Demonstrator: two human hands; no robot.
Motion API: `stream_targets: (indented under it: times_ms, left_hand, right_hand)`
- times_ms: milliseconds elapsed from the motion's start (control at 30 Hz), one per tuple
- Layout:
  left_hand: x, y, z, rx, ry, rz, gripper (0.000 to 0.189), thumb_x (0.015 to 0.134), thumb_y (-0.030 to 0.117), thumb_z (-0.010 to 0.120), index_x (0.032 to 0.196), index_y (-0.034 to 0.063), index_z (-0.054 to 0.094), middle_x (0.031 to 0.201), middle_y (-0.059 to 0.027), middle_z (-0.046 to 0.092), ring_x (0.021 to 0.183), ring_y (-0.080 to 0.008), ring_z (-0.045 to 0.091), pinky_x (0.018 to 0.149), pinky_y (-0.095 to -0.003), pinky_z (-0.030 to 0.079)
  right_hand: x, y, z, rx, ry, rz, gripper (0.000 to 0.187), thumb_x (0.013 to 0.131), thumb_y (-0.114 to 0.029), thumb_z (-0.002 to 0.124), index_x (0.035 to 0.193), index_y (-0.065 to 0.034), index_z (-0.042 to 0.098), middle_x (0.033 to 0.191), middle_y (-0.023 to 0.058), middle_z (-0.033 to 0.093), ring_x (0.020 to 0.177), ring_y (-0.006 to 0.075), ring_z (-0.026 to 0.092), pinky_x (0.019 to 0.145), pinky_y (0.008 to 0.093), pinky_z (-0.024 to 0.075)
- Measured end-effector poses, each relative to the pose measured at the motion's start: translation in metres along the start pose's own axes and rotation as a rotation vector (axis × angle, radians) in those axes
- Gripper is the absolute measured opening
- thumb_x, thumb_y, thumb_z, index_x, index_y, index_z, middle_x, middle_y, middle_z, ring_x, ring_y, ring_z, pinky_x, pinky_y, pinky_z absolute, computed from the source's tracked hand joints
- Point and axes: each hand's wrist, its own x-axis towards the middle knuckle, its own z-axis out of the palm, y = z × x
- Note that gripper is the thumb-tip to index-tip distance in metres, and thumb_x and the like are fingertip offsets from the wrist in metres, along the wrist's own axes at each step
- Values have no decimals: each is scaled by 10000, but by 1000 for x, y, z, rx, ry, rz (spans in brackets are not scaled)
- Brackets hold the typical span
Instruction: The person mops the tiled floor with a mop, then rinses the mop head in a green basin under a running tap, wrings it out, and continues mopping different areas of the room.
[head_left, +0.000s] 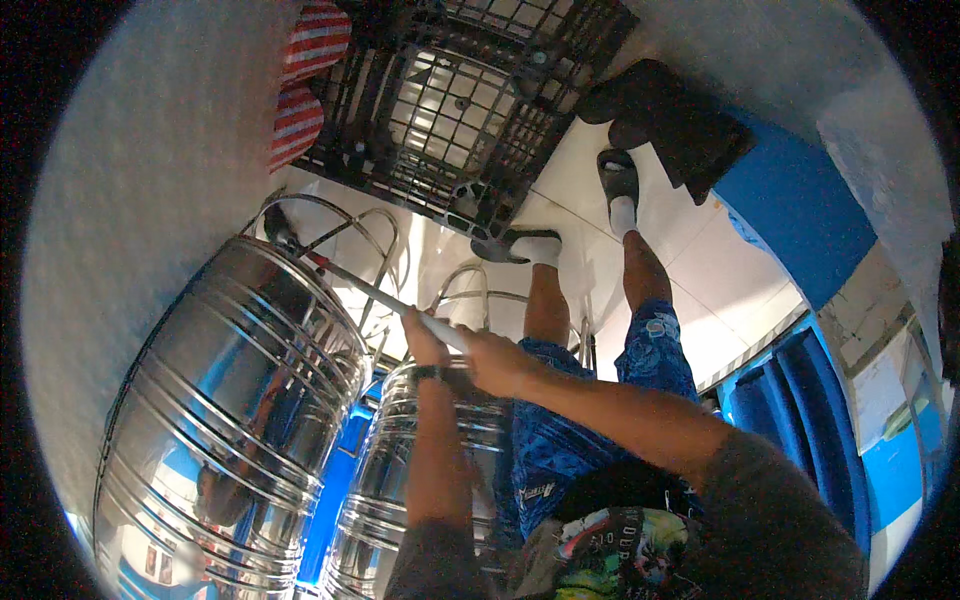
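My left hand (426, 341), with a dark band at its wrist, grips the pale handle (390, 301) of a broom or brush. My right hand (496, 363) is closed around the same handle nearer its upper end. The handle slants away to the upper left, past a red section, to a dark head (280, 226) low among metal tube legs (394, 240). That head is in shadow, so its exact kind is unclear. Beside it stands a large ribbed stainless-steel tank (225, 382). A second ribbed steel tank (382, 465) is just below my left hand, partly behind my forearm.
A black plastic lattice crate or pallet (450, 112) stands ahead, with red-and-white striped items (309, 45) at its left. My feet in sandals (619, 172) are on the pale tiled floor (570, 195). Dark objects (667, 112) and a blue wall panel (799, 202) are on the right.
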Motion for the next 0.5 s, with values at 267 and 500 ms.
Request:
stream_targets:
  times_ms: [267,500]
  left_hand:
    - [65,26,0,79,87,83,371,1094,376,540,1276,57,494,903,-113,611,737,-266,639,655,-435,570]
    - [-117,-27,89,161,-88,143,603,1159,412,461,1580,-8,360,1066,-135,667,919,-217,636,792,-371,562]
  right_hand:
    - [65,-22,-4,-78,-67,14,663,957,-47,577,1602,1,431,1273,329,674,1148,483,704,1015,534,574]
    - [-102,-7,-98,-6,-26,63,628,1020,-133,652,1608,-48,448,1211,309,713,1008,462,739,887,509,579]
